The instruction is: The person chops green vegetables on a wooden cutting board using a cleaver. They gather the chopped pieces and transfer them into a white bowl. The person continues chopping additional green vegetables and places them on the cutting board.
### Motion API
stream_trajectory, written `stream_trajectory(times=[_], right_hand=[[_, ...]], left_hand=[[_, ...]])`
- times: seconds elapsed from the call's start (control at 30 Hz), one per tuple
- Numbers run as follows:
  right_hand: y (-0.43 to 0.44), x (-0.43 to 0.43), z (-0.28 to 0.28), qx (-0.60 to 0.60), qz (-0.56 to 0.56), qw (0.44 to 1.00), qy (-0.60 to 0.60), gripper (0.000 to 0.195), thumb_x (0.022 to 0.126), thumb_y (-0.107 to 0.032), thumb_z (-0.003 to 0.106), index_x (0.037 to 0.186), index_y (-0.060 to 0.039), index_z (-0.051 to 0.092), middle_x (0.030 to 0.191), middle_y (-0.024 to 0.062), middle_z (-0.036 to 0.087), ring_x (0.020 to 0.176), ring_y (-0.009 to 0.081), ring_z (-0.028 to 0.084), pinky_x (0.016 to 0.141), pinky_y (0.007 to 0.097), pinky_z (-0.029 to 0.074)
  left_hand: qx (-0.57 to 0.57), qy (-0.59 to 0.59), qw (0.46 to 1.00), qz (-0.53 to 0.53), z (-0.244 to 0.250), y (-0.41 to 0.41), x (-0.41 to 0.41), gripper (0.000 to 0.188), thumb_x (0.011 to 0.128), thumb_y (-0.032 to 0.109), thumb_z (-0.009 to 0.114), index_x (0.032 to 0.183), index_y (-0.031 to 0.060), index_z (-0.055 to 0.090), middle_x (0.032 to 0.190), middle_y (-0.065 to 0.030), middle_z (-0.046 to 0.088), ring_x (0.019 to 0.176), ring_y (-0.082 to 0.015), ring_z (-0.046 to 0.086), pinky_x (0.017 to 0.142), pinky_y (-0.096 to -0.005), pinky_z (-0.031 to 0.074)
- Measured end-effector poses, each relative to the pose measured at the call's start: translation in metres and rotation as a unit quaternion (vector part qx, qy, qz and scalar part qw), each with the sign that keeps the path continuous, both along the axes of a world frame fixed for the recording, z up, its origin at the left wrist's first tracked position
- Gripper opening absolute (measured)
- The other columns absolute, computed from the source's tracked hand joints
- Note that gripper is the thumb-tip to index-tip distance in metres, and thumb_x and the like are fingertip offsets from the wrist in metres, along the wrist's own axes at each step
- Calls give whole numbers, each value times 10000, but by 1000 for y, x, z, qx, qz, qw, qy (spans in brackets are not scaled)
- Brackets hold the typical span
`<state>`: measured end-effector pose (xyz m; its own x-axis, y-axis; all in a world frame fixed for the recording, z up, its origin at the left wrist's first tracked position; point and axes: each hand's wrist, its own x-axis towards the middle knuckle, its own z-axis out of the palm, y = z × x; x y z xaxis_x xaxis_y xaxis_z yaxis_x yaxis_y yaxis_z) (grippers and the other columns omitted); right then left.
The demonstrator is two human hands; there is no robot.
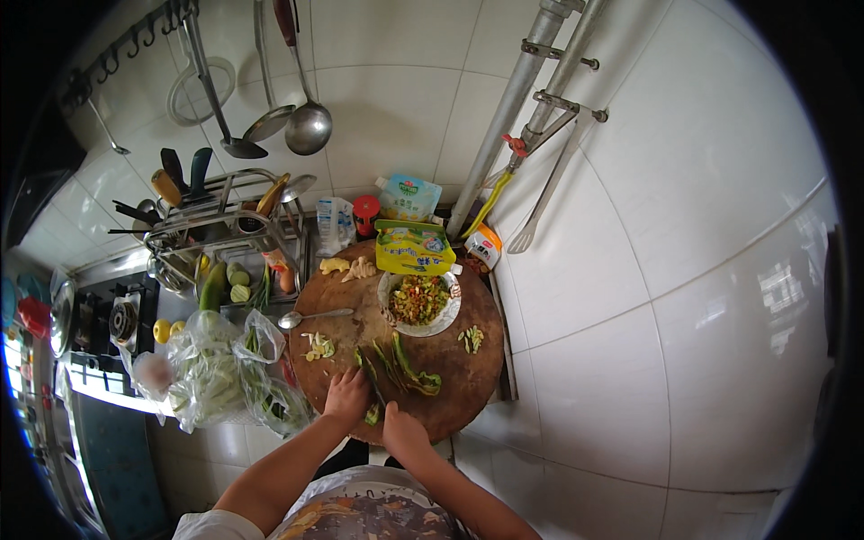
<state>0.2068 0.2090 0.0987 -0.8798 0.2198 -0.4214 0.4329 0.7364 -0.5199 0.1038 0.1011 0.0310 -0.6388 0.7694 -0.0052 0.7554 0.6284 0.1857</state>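
Note:
On the round wooden chopping board (466,385), my right hand (405,429) grips a kitchen knife (373,378); its narrow dark blade points away from me. My left hand (348,394) lies just left of the blade, bent fingers pressing on a green pepper strip (359,355) that they mostly cover. A short green piece (372,414) shows between the hands. Right of the knife are longer cut green pepper strips (412,371). Pale sliced pieces (317,346) form a small pile at the left, and light green slices (470,339) another at the right.
A patterned bowl (439,325) of chopped mixed food stands at the board's back, before a yellow-green pouch (415,248). Ginger (360,268) and a metal spoon (314,317) lie nearby. Plastic bags of vegetables (209,378) crowd the left, below a metal rack (226,216). Pipes (520,115) rise behind.

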Motion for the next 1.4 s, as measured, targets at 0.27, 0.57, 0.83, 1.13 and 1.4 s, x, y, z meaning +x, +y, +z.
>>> stream_trajectory(times=[0.27, 0.57, 0.83, 1.13, 1.4], right_hand=[[-1, -2, 5, -19, 0, 1000, -8, 141, 806, -66, 439, 911, 27, 424, 755, 261, 601, 725, 407, 603, 618, 472, 488], [8, -9, 3, 0, 18, 999, -40, 121, 839, -101, 405, 905, -7, 440, 795, 242, 611, 766, 395, 606, 655, 472, 485], [13, -8, -3, 16, 43, 999, 1, 166, 798, -60, 448, 946, 15, 435, 716, 220, 593, 686, 382, 593, 596, 467, 469], [18, -7, -12, 33, 62, 997, -8, 137, 808, -63, 432, 924, 9, 423, 707, 216, 589, 688, 380, 591, 581, 467, 466], [19, -27, 1, 7, 51, 998, -46, 132, 838, -74, 386, 915, 16, 445, 759, 223, 600, 736, 383, 598, 619, 458, 479]], left_hand=[[-10, 0, 1000, -22, -4, -2, -4, 289, 675, 236, 626, 931, 103, 615, 1086, -66, 520, 1079, -234, 457, 825, -385, 390], [11, -20, 1000, -17, -9, -5, -7, 285, 724, 243, 592, 977, 115, 616, 1159, -78, 509, 1122, -237, 444, 853, -397, 390], [24, -55, 998, -2, -6, -5, -7, 316, 736, 256, 590, 1022, 122, 605, 1201, -74, 488, 1153, -241, 425, 868, -404, 386], [53, -73, 996, -13, -1, -8, -10, 320, 735, 258, 595, 1029, 132, 604, 1201, -71, 481, 1160, -246, 419, 894, -395, 374], [44, -82, 995, -20, 0, -9, -11, 350, 727, 260, 607, 1051, 127, 597, 1221, -79, 472, 1167, -252, 414, 918, -390, 363]])
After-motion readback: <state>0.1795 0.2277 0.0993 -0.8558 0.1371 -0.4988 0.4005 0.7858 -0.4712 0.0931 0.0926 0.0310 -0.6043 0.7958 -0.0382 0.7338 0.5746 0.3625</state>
